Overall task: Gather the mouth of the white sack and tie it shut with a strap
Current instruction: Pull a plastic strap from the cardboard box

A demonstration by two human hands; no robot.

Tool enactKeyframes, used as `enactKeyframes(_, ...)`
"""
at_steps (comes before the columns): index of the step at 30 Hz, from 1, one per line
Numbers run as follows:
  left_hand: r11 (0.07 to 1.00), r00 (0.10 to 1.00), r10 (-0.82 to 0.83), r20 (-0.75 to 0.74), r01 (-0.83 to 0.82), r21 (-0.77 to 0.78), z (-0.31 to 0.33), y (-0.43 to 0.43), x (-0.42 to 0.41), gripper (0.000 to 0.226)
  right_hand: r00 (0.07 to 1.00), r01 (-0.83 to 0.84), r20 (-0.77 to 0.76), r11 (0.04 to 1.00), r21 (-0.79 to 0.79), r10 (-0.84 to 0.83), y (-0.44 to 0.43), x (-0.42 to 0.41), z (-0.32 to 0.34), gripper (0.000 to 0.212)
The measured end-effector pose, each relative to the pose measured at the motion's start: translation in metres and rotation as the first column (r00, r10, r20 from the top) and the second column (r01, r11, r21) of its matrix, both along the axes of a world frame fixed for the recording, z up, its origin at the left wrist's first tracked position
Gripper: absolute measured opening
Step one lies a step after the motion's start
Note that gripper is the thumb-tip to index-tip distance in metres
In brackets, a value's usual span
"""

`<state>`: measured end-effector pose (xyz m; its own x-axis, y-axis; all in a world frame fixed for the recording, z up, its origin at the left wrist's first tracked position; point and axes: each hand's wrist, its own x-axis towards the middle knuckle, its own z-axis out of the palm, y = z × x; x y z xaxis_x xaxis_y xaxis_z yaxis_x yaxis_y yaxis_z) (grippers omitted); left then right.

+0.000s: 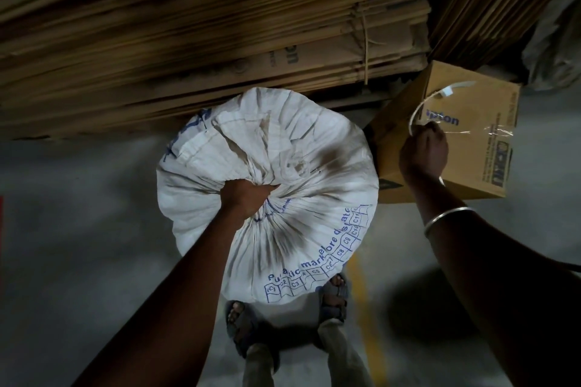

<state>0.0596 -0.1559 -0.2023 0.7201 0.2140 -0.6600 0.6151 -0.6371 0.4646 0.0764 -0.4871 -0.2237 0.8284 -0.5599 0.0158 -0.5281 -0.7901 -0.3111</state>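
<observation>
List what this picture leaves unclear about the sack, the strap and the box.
- Head view: the sack contents, hidden by its cloth.
- The gathered mouth, wrapped inside the left hand.
- The strap's lower end, inside the right hand.
- Small print on the box, too blurred.

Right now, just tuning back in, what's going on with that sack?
The person's left hand is fisted around the gathered mouth of the white sack, which stands full on the floor in front of their sandalled feet. The right hand is off to the side over a cardboard box, gripping a pale strap that arcs up from it. Nothing is around the neck yet, so the tie hasn't started.
</observation>
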Motion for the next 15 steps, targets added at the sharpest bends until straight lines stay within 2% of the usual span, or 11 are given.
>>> enactKeyframes(2, 0.998, 0.999, 0.042, 0.016, -0.041, -0.052, -0.001, 0.003, 0.001, 0.097, 0.999, -0.029, -0.034, 0.998, 0.059, 0.031, 0.009, 0.002, -0.002, 0.032)
enactKeyframes(6, 0.996, 0.997, 0.056, -0.046, -0.059, -0.061, 0.011, 0.002, -0.001, 0.051, 0.985, -0.105, -0.126, 0.987, 0.121, 0.12, 0.045, 0.002, -0.002, 0.024)
enactKeyframes(8, 0.991, 0.996, 0.081, -0.037, -0.084, -0.102, 0.012, 0.005, -0.002, 0.05, 0.978, -0.149, -0.119, 0.971, 0.186, 0.173, 0.071, 0.002, 0.003, 0.023)
enactKeyframes(11, 0.977, 0.995, 0.097, -0.017, -0.099, -0.189, 0.013, 0.012, -0.006, 0.05, 0.972, -0.227, 0.006, 0.929, 0.291, 0.236, 0.107, 0.004, 0.008, 0.026)
enactKeyframes(13, 0.977, 0.998, 0.059, 0.004, -0.057, -0.207, 0.016, 0.016, -0.008, 0.041, 0.982, -0.191, 0.082, 0.897, 0.399, 0.173, 0.128, 0.002, 0.012, 0.024)
enactKeyframes(14, 0.98, 1.0, 0.029, 0.004, -0.028, -0.195, 0.018, 0.018, -0.01, 0.039, 0.988, -0.139, 0.136, 0.837, 0.53, 0.078, 0.136, 0.0, 0.014, 0.022)
enactKeyframes(15, 0.984, 1.0, 0.008, -0.015, -0.011, -0.178, 0.019, 0.021, -0.011, 0.036, 0.981, -0.083, 0.18, 0.703, 0.707, -0.066, 0.145, -0.001, 0.018, 0.021)
